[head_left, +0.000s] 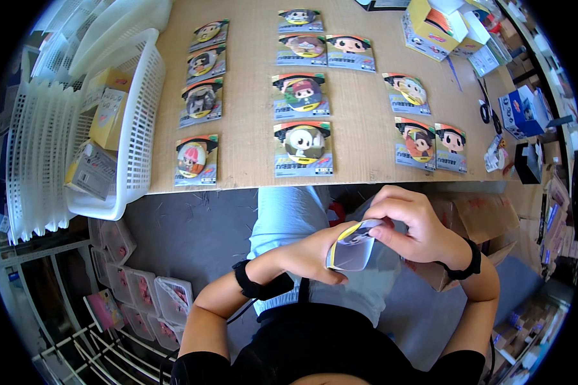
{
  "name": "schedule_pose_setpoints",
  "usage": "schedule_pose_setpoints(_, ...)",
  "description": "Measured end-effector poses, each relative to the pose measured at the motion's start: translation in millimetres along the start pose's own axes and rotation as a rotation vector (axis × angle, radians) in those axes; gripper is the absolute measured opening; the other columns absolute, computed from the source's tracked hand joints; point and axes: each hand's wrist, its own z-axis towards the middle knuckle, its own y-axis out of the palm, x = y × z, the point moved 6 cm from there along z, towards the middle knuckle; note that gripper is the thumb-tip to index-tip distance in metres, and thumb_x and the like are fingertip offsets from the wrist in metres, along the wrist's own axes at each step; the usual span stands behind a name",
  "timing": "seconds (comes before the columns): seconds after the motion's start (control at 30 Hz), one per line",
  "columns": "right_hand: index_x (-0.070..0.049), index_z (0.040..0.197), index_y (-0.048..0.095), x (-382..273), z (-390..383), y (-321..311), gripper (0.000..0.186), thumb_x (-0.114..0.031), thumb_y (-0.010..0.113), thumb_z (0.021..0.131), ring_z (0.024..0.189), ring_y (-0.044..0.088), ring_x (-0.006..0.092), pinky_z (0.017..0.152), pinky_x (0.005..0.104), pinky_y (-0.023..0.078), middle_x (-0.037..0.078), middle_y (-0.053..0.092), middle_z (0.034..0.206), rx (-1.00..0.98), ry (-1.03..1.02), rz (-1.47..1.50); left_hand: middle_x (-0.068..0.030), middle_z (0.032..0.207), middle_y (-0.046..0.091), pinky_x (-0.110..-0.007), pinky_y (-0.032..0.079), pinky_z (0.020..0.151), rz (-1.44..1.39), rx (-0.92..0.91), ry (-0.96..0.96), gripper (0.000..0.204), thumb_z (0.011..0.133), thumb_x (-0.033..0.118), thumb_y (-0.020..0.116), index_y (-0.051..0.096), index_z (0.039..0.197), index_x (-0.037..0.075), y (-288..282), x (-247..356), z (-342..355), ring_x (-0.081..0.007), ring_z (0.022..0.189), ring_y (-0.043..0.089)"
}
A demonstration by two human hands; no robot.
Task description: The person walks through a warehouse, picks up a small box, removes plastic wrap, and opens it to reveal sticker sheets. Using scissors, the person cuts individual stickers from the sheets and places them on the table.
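Note:
Over my lap, in front of the table's near edge, I hold a small yellow and white cardboard box (353, 255) with an open end facing up. My left hand (311, 255) is closed around its left side. My right hand (408, 221) pinches the box's upper right edge between thumb and fingers. Whether anything is inside the box cannot be made out. On the table beyond my hands lie several flat packs with cartoon pictures; the nearest are a white-character pack (303, 149) in the middle column and a pair on the right, including one dark-haired-character pack (451, 147).
On the left, a white plastic basket (149, 96) holding yellow boxes stands beside stacked baskets (42, 154). Opened boxes (424, 32) and scissors (486, 112) lie at the right. Clear plastic containers (138, 289) sit low left; a cardboard carton (481, 215) is low right.

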Motion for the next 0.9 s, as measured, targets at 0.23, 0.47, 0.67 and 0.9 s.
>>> schedule_pose_setpoints(0.23,0.007,0.092,0.054,18.1,-4.2,3.5,0.012,-0.003,0.055,0.085,0.065,0.054,0.0072,0.057,0.0209,0.047,0.006,0.056,0.079,0.087,0.298,0.491,-0.006,0.119,0.045,-0.03,0.032,0.096,-0.018,0.033,0.032,0.077,0.057,0.006,0.075,0.039,0.126,0.004,-9.8,2.3,-5.2,-0.0158,0.111,0.041)
schedule_pose_setpoints(0.47,0.007,0.1,0.051,22.7,-3.4,4.4,0.018,-0.004,0.054,0.086,0.067,0.058,0.0095,0.06,0.0224,0.049,0.008,0.059,0.083,0.084,0.359,0.596,-0.0059,0.124,0.042,-0.031,0.027,0.099,-0.137,0.035,-0.042,0.079,0.058,0.003,0.07,0.036,0.129,0.005,-14.1,14.3,-6.1,-0.0161,0.116,0.037)
schedule_pose_setpoints(0.67,0.007,0.102,0.05,24.7,-3.2,2.9,0.02,-0.006,0.052,0.088,0.067,0.058,0.0099,0.06,0.0233,0.049,0.009,0.059,0.084,0.073,0.353,0.586,-0.0056,0.122,0.043,-0.031,0.029,0.098,-0.17,0.027,-0.052,0.079,0.058,0.004,0.071,0.035,0.129,0.005,-15.3,9.7,-4.1,-0.0165,0.114,0.038)
schedule_pose_setpoints(0.9,0.007,0.1,0.051,27.0,-1.3,7.0,0.018,-0.005,0.052,0.088,0.068,0.059,0.0102,0.059,0.0219,0.048,0.009,0.06,0.083,0.085,0.379,0.59,-0.0051,0.122,0.043,-0.03,0.03,0.097,-0.176,0.037,-0.059,0.078,0.058,0.004,0.069,0.035,0.129,0.005,-16.3,11.7,-8.4,-0.0152,0.114,0.038)
